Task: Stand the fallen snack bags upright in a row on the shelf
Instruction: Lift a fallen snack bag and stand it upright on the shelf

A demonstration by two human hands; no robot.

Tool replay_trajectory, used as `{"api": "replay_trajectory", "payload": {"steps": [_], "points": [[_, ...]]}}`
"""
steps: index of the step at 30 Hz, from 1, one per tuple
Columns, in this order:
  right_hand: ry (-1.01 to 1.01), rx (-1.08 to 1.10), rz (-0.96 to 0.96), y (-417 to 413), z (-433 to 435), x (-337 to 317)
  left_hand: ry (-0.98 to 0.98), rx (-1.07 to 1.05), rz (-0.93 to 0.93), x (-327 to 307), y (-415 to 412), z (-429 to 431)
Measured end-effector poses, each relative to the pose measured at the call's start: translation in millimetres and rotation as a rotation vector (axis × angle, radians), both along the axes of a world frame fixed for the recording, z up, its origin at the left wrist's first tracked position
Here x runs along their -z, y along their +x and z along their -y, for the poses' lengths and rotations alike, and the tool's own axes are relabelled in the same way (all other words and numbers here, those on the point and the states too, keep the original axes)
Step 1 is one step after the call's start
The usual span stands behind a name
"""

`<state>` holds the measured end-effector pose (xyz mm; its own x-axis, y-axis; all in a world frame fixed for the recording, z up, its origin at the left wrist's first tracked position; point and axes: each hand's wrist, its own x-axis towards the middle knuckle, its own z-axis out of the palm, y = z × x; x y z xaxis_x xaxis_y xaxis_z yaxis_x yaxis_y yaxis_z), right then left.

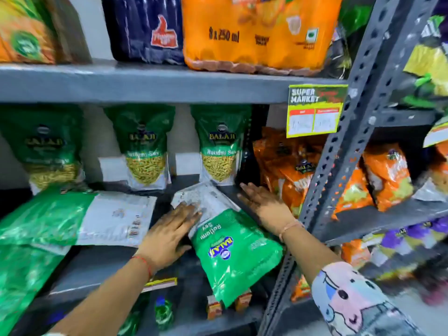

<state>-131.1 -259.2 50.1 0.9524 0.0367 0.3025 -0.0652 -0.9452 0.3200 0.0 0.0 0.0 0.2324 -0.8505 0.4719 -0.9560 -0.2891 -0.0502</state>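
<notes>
A green snack bag (232,248) lies flat on the grey shelf (101,263), its top hanging over the front edge. My left hand (169,236) rests flat on its left side with fingers spread. My right hand (264,204) is open at its right edge, fingers pointing to the back. A second fallen green bag (72,217) lies flat to the left. A third green bag (21,282) hangs off the front at far left. Three matching green bags stand upright at the back: left (48,149), middle (145,146), right (220,146).
Orange snack bags (288,166) fill the shelf's right end next to the perforated upright post (339,151). A yellow price tag (315,110) hangs from the upper shelf (145,86), which carries drink packs. More bags sit on the neighbouring rack at right.
</notes>
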Motion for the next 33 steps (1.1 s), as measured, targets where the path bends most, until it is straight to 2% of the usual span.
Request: {"api": "replay_trajectory", "payload": {"steps": [4,6,8,12,15,18,20,22,24,26,29,33], "points": [[0.081,0.070,-0.207,4,19,16,0.093,-0.076,-0.163,26,2,14],[0.122,0.023,-0.227,9,24,31,0.065,-0.123,-0.263,35,1,18],[0.290,0.033,-0.384,9,23,31,0.029,-0.137,-0.373,34,-4,21],[0.547,-0.055,-0.352,11,22,34,-0.016,-0.109,-0.511,34,-6,24],[0.797,-0.054,-0.260,10,20,33,-0.035,-0.082,-0.605,25,-3,26],[1.182,-0.039,-0.141,12,16,21,-0.142,-0.061,-0.786,7,-1,31],[1.444,-0.023,-0.046,11,10,4,-0.267,-0.024,-0.981,-11,-5,40],[1.659,0.070,0.048,16,9,-10,-0.485,-0.018,-1.199,-30,-8,51],[1.713,0.232,0.215,29,11,-18,-0.576,-0.074,-1.243,-42,0,65],[1.697,0.160,0.423,44,15,-24,-0.551,-0.086,-1.316,-49,13,78],[1.736,0.072,0.491,62,17,-27,-0.489,-0.055,-1.418,-50,41,93],[1.691,0.173,0.576,79,34,-15,-0.467,-0.032,-1.396,-42,56,108]]}}
